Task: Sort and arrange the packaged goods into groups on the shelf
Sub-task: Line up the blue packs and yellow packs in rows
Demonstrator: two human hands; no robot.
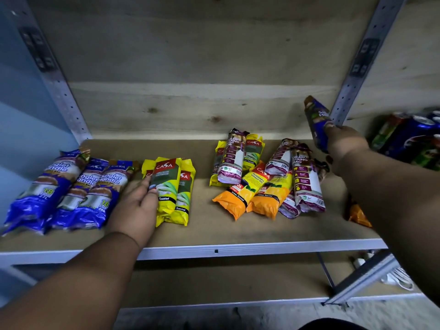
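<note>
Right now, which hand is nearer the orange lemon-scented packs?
Right. The right hand is raised up and to the right of the orange lemon-scented packs, gripping a blue pack; the left hand rests farther left, beside the yellow packs.

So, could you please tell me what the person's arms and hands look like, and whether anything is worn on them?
Both forearms are bare to the frame's edge: no sleeves, gloves, watch or rings visible on the left hand or right hand.
</note>
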